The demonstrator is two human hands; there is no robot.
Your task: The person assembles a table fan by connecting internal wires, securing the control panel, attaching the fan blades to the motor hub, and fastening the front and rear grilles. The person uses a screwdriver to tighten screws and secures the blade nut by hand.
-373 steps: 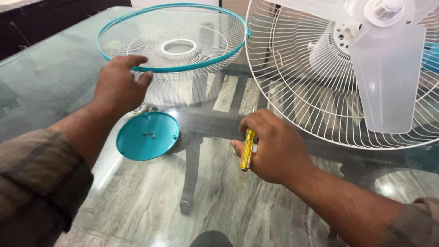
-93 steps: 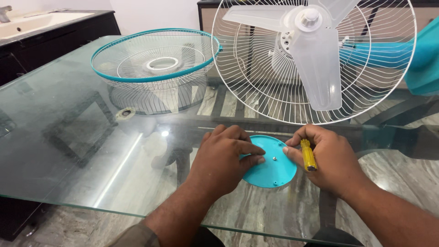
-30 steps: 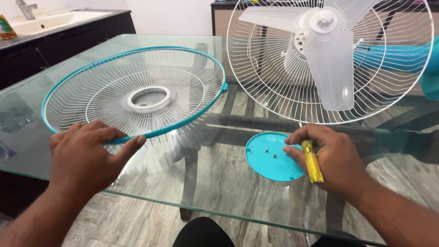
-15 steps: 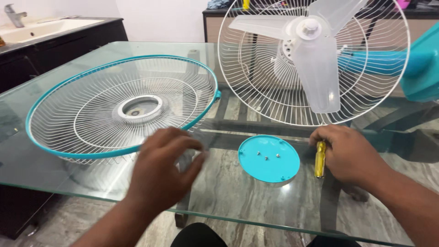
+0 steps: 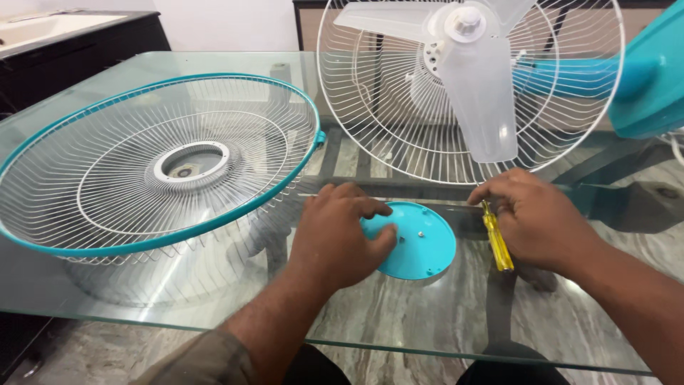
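Head view: left hand (image 5: 340, 232) rests with fingers curled on the near-left edge of the teal round cap (image 5: 420, 242), a small screw (image 5: 420, 233) on it, perhaps more. Right of the cap, right hand (image 5: 531, 214) grips a yellow screwdriver (image 5: 496, 239).

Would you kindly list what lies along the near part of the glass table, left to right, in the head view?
Teal-rimmed white wire fan guard → left hand → round teal plastic cap → yellow-handled screwdriver → right hand.

Two wire fan guards (image 5: 157, 160) (image 5: 399, 107), one teal disc (image 5: 420, 242), one yellow screwdriver (image 5: 496, 239), two hands (image 5: 338, 232) (image 5: 538, 217), one visible screw (image 5: 420, 233).
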